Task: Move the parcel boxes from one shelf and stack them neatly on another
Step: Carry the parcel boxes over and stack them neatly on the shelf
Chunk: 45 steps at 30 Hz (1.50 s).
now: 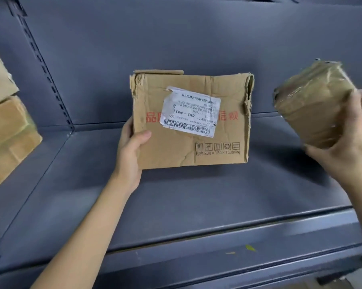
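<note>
A person stands at a grey metal shelf [196,197], one parcel in each hand. The left hand [130,151] grips a worn cardboard box [188,147] by its lower left corner: the thumb lies across the front face, just below and left of a peeling white shipping label [191,112], while the fingers wrap out of sight behind the left edge. The box stands upright over the middle of the shelf, its torn upper corners and crumpled right edge facing the viewer; whether its bottom rests on the shelf board or hangs just above it cannot be told. The right hand [351,147] holds a smaller parcel [313,103] wrapped in clear tape, raised and tilted to the right of the cardboard box and apart from it. The palm cups the parcel's lower side, with fingers curled round its near right edge and the thumb under its lower end. At the far left edge, two more boxes [7,126] sit stacked, one on the other, beside the slotted upright [49,80] of the shelving.
</note>
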Available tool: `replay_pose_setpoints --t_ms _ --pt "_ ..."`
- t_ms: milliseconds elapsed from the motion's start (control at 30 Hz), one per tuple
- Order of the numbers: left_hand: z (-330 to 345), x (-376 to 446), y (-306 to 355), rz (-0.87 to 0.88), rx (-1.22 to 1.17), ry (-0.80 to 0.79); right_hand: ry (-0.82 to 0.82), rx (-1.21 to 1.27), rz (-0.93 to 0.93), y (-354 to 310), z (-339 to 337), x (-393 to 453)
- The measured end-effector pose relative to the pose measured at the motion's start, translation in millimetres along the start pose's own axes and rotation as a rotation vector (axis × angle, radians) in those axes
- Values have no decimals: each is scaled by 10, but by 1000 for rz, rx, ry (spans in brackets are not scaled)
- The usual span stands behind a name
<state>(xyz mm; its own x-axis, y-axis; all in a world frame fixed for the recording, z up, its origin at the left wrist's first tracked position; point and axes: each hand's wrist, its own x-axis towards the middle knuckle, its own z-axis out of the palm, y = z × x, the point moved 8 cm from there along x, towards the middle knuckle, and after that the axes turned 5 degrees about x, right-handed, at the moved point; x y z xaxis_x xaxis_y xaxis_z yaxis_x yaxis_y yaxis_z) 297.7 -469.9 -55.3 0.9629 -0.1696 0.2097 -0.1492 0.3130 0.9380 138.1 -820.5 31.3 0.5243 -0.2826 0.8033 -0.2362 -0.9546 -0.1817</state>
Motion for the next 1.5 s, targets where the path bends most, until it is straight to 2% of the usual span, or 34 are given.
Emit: replay_pose_setpoints --t_ms 33,133,267,367,500,600,700,833,1000,1067,1167,1233,1300,1367,1433,1500 --pt "-10 12 -7 -5 18 8 -68 61 -47 -14 72 -148" --pt "-17 15 -39 -8 36 5 -219 16 -144 -101 508 -299" --pt "-36 -14 -72 -15 34 -3 -307 81 -67 -83 661 -355" --pt "-15 -40 -65 -12 48 -14 -287 359 116 -165 497 -202" --pt "26 -103 -44 6 74 -29 -223 701 77 -667 220 -26" --pt "-23 -142 -30 2 101 -72 -329 921 82 -1026 338 8" --pt "-92 -194 -14 -4 133 -108 -422 979 86 -1286 518 -33" --pt "-178 -251 41 7 152 -109 -327 996 107 -1346 528 -46" --pt "-278 -321 -6 5 154 -77 -297 1001 79 -1374 572 -151" --pt "-318 -302 -24 -12 254 -37 -285 952 85 -1373 620 -204" --pt "-357 -221 41 2 548 36 -291 924 68 -1399 739 -236" --pt "-329 -215 231 141 831 111 -301 835 36 -1430 809 -216" --pt "-201 -251 536 423 1116 180 -240 588 -69 -1496 810 -156" --pt "5 -200 700 635 1382 122 -157 379 -214 -1630 794 -87" --pt "115 -13 664 643 1490 -8 -152 290 -344 -1775 858 -35" --pt "134 150 641 602 1492 -55 -151 246 -414 -1866 935 18"
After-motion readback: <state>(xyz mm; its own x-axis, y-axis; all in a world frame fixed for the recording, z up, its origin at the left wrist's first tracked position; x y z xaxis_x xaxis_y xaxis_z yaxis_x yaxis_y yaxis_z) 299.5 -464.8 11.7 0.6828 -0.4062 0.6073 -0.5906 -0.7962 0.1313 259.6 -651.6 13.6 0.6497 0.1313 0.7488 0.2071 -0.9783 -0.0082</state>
